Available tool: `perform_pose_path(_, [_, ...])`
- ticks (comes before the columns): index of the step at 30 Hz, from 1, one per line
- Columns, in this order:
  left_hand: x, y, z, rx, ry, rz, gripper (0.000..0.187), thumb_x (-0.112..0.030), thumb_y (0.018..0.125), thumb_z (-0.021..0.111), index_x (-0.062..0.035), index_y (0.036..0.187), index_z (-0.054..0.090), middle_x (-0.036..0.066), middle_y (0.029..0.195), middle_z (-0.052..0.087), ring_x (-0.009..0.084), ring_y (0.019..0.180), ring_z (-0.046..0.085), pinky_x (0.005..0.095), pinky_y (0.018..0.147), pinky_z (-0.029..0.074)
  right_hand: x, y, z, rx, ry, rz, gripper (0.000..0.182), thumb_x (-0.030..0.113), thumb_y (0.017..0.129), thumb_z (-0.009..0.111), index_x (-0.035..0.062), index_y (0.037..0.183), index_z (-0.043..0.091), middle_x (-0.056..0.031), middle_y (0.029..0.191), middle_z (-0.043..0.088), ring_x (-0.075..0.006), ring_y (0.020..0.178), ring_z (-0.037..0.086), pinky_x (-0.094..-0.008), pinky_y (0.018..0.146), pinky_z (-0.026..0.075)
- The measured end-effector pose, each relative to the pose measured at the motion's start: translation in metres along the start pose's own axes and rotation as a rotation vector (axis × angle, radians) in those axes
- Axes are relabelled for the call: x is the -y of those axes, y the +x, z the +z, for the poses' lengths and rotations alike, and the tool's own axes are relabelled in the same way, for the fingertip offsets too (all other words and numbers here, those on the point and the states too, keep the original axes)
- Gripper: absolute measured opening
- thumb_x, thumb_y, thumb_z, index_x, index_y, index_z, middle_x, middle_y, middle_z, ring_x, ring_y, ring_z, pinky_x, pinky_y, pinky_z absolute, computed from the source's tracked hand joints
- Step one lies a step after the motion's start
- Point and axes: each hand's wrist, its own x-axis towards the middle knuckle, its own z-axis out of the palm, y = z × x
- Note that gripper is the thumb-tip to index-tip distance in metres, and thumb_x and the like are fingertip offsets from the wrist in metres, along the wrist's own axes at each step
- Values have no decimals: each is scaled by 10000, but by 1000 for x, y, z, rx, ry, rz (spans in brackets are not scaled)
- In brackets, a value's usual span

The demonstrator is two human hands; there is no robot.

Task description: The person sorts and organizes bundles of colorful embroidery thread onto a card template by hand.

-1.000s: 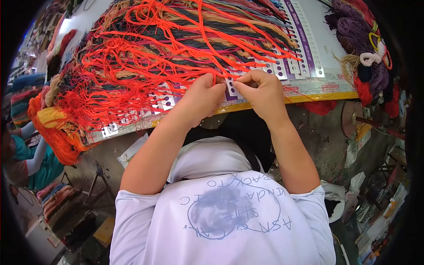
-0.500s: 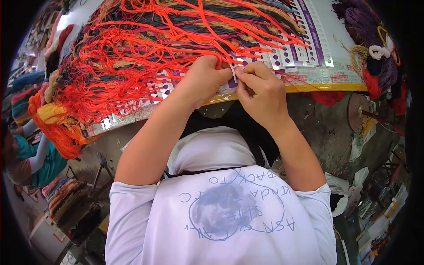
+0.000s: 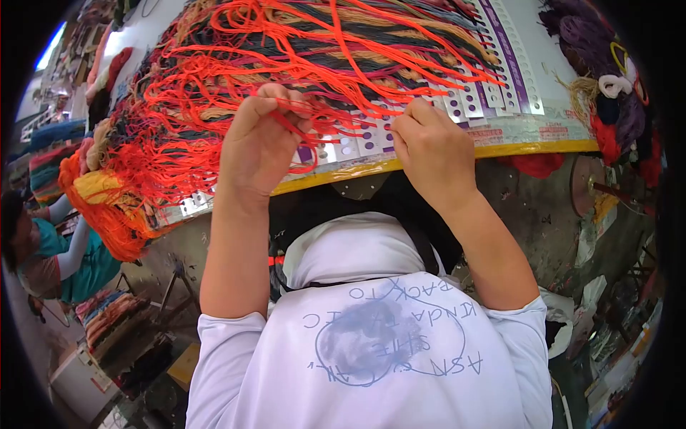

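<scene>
Bright orange-red threads (image 3: 307, 46) lie over dark and tan thread bundles (image 3: 400, 36) on the table. My left hand (image 3: 264, 139) is raised above the front edge, its fingers curled round several red strands. Near the ends of the orange threads, my right hand (image 3: 432, 146) is closed in a pinch at a punched card; what lies between its fingertips is mostly hidden. White and purple cards with rows of holes (image 3: 509, 53) lie under and beside the threads.
Yellow tape (image 3: 343, 171) runs along the table's front edge. Purple, white and red yarn (image 3: 613, 86) hangs at the right corner, orange and yellow yarn (image 3: 100, 187) at the left. Another person (image 3: 78, 261) in teal is at the far left. A round metal disc (image 3: 582, 187) stands at right.
My left hand has moved left, away from my right hand, and now has red strands in its fingers. My right hand has shifted slightly right. The white card piece between them is no longer visible there.
</scene>
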Motion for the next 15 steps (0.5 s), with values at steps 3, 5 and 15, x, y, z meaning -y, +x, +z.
perform_pose_path(3, [6,1,-3,-8,-54,3,66,-124,834,497,-64,832,525,67,840,541,211,886,519,363,842,433,0,6,6,-36,-40,-35,60,63,733,616,51,735,557,-63,813,519,-239,802,574,-367,654,499])
perform_pose_path(5, [8,2,0,-17,-102,10,70,-128,848,495,-67,836,528,64,807,543,215,864,524,366,844,433,-3,6,8,-46,-68,-44,64,66,739,613,47,751,553,-64,821,522,-252,811,572,-377,670,496])
perform_pose_path(15, [16,11,11,-55,-112,33,265,-36,879,496,-49,1142,521,119,923,628,161,740,595,330,786,496,-10,15,-14,271,525,329,152,79,799,574,28,923,503,-105,726,579,-283,687,584,-377,660,462])
